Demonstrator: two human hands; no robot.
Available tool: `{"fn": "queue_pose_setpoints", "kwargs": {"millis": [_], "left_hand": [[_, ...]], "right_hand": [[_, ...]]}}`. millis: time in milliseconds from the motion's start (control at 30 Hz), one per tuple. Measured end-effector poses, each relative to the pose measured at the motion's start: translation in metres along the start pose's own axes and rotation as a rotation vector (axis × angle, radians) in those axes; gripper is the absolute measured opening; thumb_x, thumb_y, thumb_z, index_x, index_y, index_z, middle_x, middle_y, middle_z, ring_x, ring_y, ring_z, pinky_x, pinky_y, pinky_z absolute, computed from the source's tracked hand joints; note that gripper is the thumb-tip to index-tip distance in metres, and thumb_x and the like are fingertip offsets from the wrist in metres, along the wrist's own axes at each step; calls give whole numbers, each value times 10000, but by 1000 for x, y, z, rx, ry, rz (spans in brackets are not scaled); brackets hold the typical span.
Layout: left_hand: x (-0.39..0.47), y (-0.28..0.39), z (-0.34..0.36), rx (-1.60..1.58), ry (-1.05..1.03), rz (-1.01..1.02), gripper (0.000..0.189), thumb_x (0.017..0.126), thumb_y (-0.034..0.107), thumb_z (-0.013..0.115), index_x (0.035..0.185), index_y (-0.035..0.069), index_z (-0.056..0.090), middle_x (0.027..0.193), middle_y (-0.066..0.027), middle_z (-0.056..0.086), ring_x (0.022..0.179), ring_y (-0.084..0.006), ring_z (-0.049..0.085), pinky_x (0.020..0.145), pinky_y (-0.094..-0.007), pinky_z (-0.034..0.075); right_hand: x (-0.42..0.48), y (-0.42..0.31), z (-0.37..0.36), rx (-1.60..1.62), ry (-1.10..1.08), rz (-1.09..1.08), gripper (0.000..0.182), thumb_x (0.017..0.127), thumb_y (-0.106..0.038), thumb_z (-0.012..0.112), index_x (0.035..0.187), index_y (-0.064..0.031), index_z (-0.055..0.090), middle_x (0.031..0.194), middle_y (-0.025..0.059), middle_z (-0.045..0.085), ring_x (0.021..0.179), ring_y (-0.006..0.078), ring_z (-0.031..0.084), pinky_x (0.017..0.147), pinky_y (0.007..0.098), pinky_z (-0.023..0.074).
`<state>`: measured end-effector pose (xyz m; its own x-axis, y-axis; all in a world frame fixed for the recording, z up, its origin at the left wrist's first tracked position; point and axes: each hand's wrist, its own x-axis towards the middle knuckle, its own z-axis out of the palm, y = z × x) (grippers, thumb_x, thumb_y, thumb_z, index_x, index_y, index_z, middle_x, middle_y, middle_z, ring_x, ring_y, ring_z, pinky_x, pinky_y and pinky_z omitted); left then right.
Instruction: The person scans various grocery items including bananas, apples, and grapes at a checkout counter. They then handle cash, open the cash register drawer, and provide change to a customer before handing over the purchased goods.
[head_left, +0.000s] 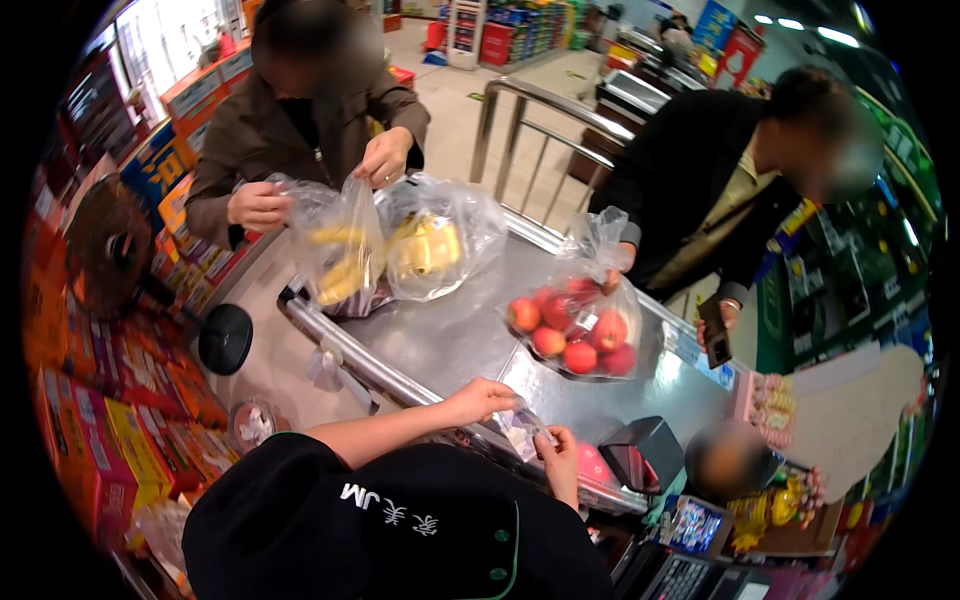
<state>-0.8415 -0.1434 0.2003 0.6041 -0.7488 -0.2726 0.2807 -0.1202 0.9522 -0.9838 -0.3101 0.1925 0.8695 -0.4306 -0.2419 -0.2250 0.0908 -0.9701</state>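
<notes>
Between my left hand (480, 400) and my right hand (556, 454) I hold a small clear plastic packet (523, 431) with a printed piece showing in it; what it holds is unclear. It is over the near edge of the metal checkout counter (442, 349). Ahead, a clear bag of red apples (577, 330) is gripped at its knotted top by a person at the right. At the left, another person's two hands hold up a clear bag of bananas (341, 262). Beside it stands a second clear bag with yellow fruit (427, 247).
A black scanner or display unit (643, 455) stands by my right hand, with a keyboard (679, 585) below it. A metal railing (555, 112) rises behind the counter. Stacked boxed goods (97, 442) line the left. The person at right holds a phone (714, 330).
</notes>
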Motion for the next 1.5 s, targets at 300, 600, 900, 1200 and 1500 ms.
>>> {"fn": "queue_pose_setpoints", "kwargs": {"millis": [300,600,900,1200,1500], "left_hand": [[-30,-6,2,-67,211,-68,204,909,208,564,992,42,649,598,45,489,510,-34,406,465,-209,332],[-53,-15,-20,-150,346,-42,186,929,141,518,999,2,618,606,28,521,515,-34,444,485,-186,355],[-54,-12,-24,-103,279,-114,186,937,140,501,1003,21,628,604,35,499,530,-34,439,493,-186,354],[-38,-6,-35,-41,217,-71,180,911,133,524,907,-3,642,576,-10,494,482,-79,427,460,-221,332],[-18,-11,-46,-76,106,-129,158,909,109,517,932,3,632,592,-21,533,503,-87,465,483,-202,361]], "right_hand": [[37,-1,2,-129,-306,28,131,827,-126,654,806,-5,607,666,-25,562,598,47,468,540,215,375],[56,19,12,-82,-302,12,126,825,-122,650,790,-9,605,678,-19,577,621,48,477,561,218,391],[51,17,0,-111,-168,-1,98,837,-111,638,817,-19,612,714,-2,599,623,62,505,570,225,399],[63,-9,-41,-24,219,-152,111,845,-127,637,874,-20,630,729,-15,593,664,52,520,580,217,410],[51,-142,-135,305,745,-538,111,873,-62,577,980,-34,589,858,9,613,747,77,557,686,219,452]]}}
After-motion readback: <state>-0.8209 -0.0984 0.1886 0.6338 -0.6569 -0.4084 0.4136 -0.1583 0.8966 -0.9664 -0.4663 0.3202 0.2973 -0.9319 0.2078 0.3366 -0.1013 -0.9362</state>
